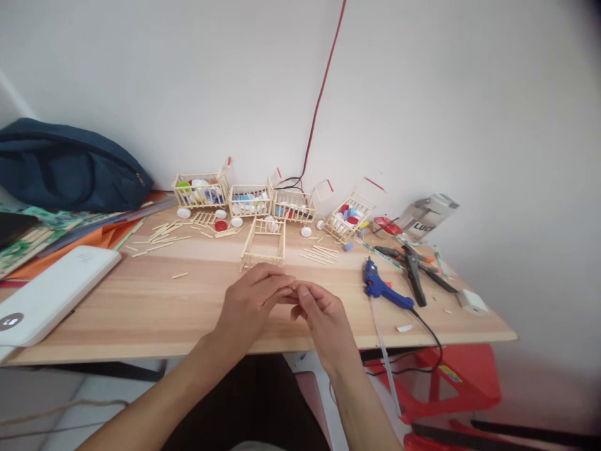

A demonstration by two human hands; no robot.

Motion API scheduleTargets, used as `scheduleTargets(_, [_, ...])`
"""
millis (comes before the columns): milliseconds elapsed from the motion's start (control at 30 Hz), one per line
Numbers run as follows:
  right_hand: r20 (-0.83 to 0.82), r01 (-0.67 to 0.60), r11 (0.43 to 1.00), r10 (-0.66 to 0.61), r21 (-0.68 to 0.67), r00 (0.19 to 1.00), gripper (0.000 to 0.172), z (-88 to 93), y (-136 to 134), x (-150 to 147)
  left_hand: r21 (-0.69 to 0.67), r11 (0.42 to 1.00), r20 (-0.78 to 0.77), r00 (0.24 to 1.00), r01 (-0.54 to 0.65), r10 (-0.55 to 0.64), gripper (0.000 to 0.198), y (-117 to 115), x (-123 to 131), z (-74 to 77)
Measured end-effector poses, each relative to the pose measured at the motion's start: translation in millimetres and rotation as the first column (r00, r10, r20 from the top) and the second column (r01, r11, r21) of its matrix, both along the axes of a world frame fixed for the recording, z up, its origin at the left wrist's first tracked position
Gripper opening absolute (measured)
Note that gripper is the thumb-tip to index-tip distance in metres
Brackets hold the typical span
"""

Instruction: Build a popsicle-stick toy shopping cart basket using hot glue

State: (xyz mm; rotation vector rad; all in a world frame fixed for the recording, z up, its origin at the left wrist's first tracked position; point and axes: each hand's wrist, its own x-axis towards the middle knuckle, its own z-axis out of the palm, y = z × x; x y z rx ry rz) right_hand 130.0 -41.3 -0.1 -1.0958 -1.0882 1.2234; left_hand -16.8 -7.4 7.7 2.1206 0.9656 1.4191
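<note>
My left hand (253,297) and my right hand (323,313) meet at the fingertips above the table's near part. Both are closed in a pinch, and whatever lies between the fingers is hidden or too small to name. Just beyond them an unfinished-looking stick frame (263,241) stands on the table, a white bottle cap (271,220) at its far end. Loose wooden sticks (320,254) lie to its right, and a further heap of sticks (162,235) is spread to the left. A blue glue gun (382,285) rests right of my right hand.
Several small stick carts (201,190) filled with bottle caps line the wall. Pliers (413,272), a white adapter (472,302) and a clear package (428,216) sit at the right. On the left are a white power bank (66,291) and a blue bag (70,166). A red stool (462,376) stands below.
</note>
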Motion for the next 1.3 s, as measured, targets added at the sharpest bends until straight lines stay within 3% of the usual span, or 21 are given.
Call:
scheduleTargets(133, [-0.252,-0.044,0.996,0.024,-0.072,0.967,0.035,-0.4,-13,3,-0.01,1.0,0.046,0.999,0.009,-0.009,0.018,4,7,0.4])
scheduleTargets(233, [-0.329,-0.106,0.992,0.078,-0.067,0.941,0.034,1.5,-22,10,-0.101,0.995,0.064,0.998,0.018,-0.012,0.017,8,17,5.2])
scheduleTargets(367, [-0.194,-0.09,0.996,0.086,-0.013,0.977,0.033,-1.2,-28,25,-0.215,0.976,0.0,1.0,-0.027,0.028,0.02,12,33,15.4])
scheduleTargets(433, [-0.048,0.044,0.999,-0.043,0.024,0.998,0.028,-5.9,-26,34,-0.218,0.974,-0.03,0.998,-0.055,0.049,0.03,13,41,18.9])
scheduleTargets(533, [0.116,0.266,0.958,-0.278,0.11,0.954,0.026,-12.8,-17,46,-0.183,0.982,-0.1,0.994,-0.057,0.039,0.043,13,55,18.1])
scheduleTargets(633, [0.246,0.325,0.934,-0.354,0.15,0.903,0.024,-14.6,-7,53,-0.27,0.963,-0.094,0.995,0.015,-0.042,0.041,12,70,10.6])
scheduleTargets(700, [0.308,0.339,0.922,-0.382,0.186,0.871,0.023,-14.0,-2,56,-0.338,0.937,-0.003,0.995,0.093,-0.1,0.026,13,77,4.4])
scheduleTargets(733, [0.306,0.346,0.915,-0.397,0.207,0.865,0.025,-13.9,0,57,-0.335,0.933,0.04,0.991,0.132,-0.126,0.018,14,80,1.8])
scheduleTargets(833, [0.165,0.345,0.917,-0.378,0.2,0.911,0.035,-15.1,2,58,-0.266,0.944,0.085,0.98,0.197,-0.181,0.025,18,84,-2.6])
scheduleTargets(1000, [-0.008,0.222,0.971,-0.222,0.093,0.975,0.034,-15.1,-4,56,-0.317,0.943,0.089,0.993,0.101,-0.077,0.009,22,82,-2.6])
scheduleTargets(1133, [0.022,0.268,0.962,-0.269,0.061,0.963,0.025,-13.5,-9,55,-0.161,0.982,-0.002,0.995,0.1,-0.102,0.015,17,79,-9.8])
scheduleTargets(1233, [0.025,0.291,0.956,-0.292,0.037,0.956,0.023,-15.2,-9,56,0.088,0.984,-0.186,0.973,0.156,-0.138,0.012,11,77,-17.6])
scheduleTargets(1300, [0.041,0.281,0.959,-0.282,0.036,0.958,0.025,-16.5,-9,58,0.212,0.964,-0.339,0.937,0.163,-0.084,0.016,9,75,-19.2])
